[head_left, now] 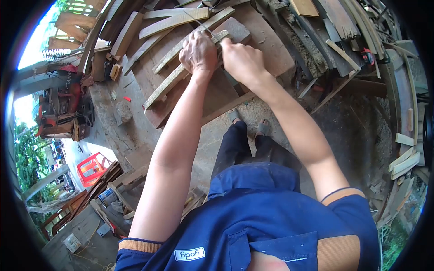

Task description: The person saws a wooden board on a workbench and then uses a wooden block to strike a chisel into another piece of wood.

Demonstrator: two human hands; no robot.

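My left hand (199, 52) is closed over a narrow wooden strip (167, 86), pressing it down near its far end. The strip lies slantwise on a wooden work board (217, 97), with a second wooden strip (169, 61) beside it. My right hand (242, 58) is closed in a fist around the handle of a handsaw; its thin blade (199, 21) shows nearly edge-on and crosses the strip just beyond my left fingers. The handle is hidden inside my fist. Under the strips a thick wooden block (237, 30) shows to the right.
Timber offcuts (174, 22) lie at the far side of the board. Stacked planks (312, 40) crowd the right. Sawdust (257, 110) covers the floor by my feet. A red plastic stool (92, 169) and more scrap wood (101, 185) are at the left.
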